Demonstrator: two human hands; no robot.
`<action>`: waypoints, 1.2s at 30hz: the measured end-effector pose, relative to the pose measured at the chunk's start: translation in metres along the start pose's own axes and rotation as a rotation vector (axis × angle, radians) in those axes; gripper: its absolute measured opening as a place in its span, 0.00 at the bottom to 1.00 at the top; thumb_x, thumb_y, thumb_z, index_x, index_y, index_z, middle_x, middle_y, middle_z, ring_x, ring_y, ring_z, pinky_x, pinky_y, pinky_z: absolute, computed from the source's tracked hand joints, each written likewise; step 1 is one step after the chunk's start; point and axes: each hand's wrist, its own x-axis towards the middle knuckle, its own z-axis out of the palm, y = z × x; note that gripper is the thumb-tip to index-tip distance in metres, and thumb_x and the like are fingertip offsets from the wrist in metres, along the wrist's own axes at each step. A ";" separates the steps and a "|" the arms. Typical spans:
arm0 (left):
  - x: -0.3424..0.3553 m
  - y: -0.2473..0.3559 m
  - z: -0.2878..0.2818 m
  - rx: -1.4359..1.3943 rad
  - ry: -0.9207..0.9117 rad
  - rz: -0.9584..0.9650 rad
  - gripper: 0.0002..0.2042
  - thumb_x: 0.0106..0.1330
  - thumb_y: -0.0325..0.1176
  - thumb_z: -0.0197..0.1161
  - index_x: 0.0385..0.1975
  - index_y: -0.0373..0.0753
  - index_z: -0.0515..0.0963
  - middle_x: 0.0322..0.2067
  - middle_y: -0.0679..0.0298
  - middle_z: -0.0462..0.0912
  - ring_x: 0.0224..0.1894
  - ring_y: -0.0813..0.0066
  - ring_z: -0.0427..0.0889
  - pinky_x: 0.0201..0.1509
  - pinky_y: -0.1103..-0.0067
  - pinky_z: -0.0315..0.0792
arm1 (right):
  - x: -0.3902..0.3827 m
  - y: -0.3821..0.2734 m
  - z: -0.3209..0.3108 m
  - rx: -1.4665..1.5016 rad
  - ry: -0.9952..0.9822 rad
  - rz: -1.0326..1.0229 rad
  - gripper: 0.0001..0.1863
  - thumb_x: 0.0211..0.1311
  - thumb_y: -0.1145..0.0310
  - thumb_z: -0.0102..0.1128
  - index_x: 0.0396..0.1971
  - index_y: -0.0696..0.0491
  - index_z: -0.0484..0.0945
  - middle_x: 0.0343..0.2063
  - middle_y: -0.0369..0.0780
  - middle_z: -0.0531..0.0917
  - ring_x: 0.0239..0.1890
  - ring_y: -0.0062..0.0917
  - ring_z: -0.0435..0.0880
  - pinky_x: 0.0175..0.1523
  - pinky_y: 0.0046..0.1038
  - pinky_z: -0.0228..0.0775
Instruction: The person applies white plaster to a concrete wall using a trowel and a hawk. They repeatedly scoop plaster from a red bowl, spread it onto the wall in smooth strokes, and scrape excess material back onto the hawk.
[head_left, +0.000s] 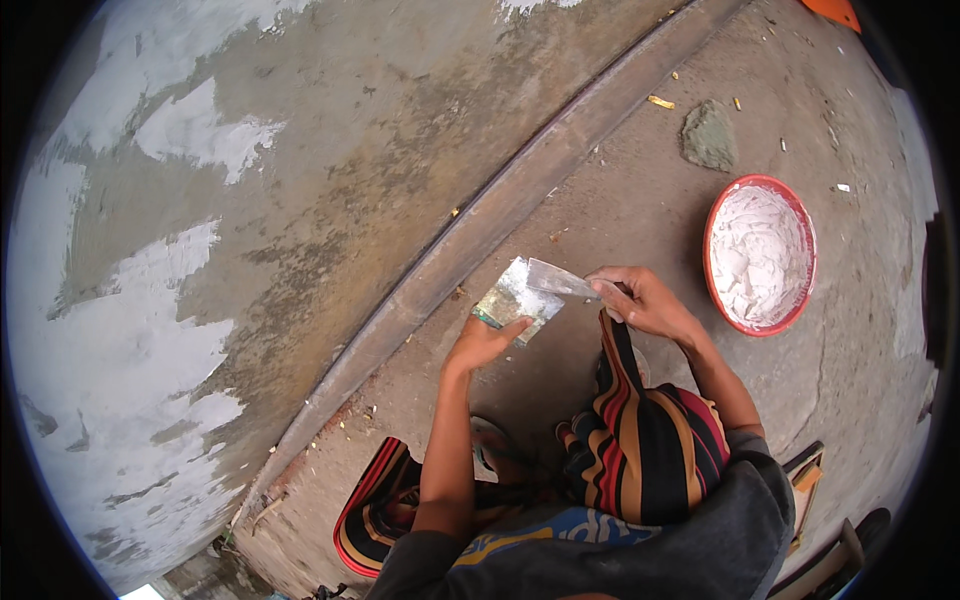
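My left hand point(484, 340) is closed round the lower edge of a flat rectangular plate point(512, 300) smeared with pale paste, its thumb lying across the face. In my right hand point(645, 298) is a putty knife point(556, 279), gripped by its handle, which the fingers mostly hide. The knife's blade points left and its broad end meets or overlaps the plate's upper right part. To the right of my right hand stands a red-rimmed basin point(760, 256) holding white putty point(757, 250).
On the left is a grey wall point(330, 130) with white patches. A raised ledge point(470, 225) runs along its foot. A grey stone point(709, 135) and yellow scraps point(661, 102) lie on the floor beyond the basin. Something orange point(832, 12) shows at the upper right.
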 end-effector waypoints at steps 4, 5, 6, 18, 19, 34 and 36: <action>0.000 0.002 0.017 0.247 -0.123 0.167 0.25 0.59 0.36 0.71 0.55 0.35 0.74 0.49 0.59 0.81 0.52 0.71 0.77 0.58 0.74 0.69 | 0.009 0.003 0.013 0.014 -0.033 -0.122 0.16 0.72 0.61 0.52 0.46 0.59 0.80 0.18 0.33 0.71 0.23 0.16 0.69 0.30 0.23 0.63; 0.000 0.003 0.016 0.190 -0.133 0.130 0.26 0.59 0.36 0.72 0.55 0.35 0.73 0.50 0.59 0.80 0.53 0.71 0.77 0.59 0.73 0.68 | 0.012 0.001 0.018 0.044 -0.049 -0.188 0.16 0.72 0.61 0.52 0.45 0.59 0.80 0.18 0.33 0.71 0.23 0.16 0.69 0.30 0.23 0.63; 0.000 0.005 0.015 0.133 -0.142 0.093 0.26 0.59 0.37 0.72 0.56 0.34 0.73 0.50 0.59 0.80 0.54 0.70 0.76 0.60 0.73 0.68 | 0.008 -0.003 0.012 0.035 -0.012 -0.126 0.16 0.72 0.61 0.52 0.45 0.58 0.80 0.18 0.33 0.71 0.23 0.16 0.69 0.30 0.24 0.63; 0.003 0.005 0.010 -0.080 -0.131 -0.008 0.32 0.57 0.37 0.74 0.60 0.34 0.69 0.53 0.58 0.78 0.56 0.68 0.75 0.61 0.73 0.67 | 0.009 0.003 0.009 0.081 -0.083 -0.063 0.16 0.72 0.60 0.51 0.44 0.58 0.79 0.19 0.32 0.71 0.23 0.17 0.66 0.29 0.25 0.61; 0.002 0.007 0.005 -0.090 -0.121 -0.021 0.31 0.57 0.37 0.74 0.59 0.34 0.69 0.53 0.58 0.78 0.56 0.69 0.75 0.61 0.73 0.67 | 0.009 0.005 0.006 0.060 -0.071 -0.033 0.17 0.72 0.60 0.51 0.44 0.58 0.79 0.19 0.32 0.71 0.23 0.16 0.66 0.29 0.24 0.61; 0.007 -0.007 0.019 -0.118 -0.078 0.063 0.27 0.58 0.33 0.73 0.56 0.34 0.71 0.51 0.59 0.79 0.54 0.72 0.76 0.58 0.74 0.69 | 0.011 0.008 0.018 0.074 -0.076 -0.090 0.16 0.74 0.61 0.49 0.43 0.58 0.79 0.16 0.31 0.68 0.20 0.14 0.64 0.27 0.22 0.59; 0.006 -0.002 0.008 -0.136 -0.038 0.067 0.27 0.58 0.33 0.73 0.56 0.34 0.71 0.50 0.59 0.79 0.53 0.72 0.76 0.57 0.74 0.70 | 0.006 0.014 0.009 0.077 -0.047 -0.019 0.16 0.74 0.61 0.49 0.43 0.58 0.79 0.16 0.31 0.68 0.20 0.14 0.64 0.26 0.22 0.58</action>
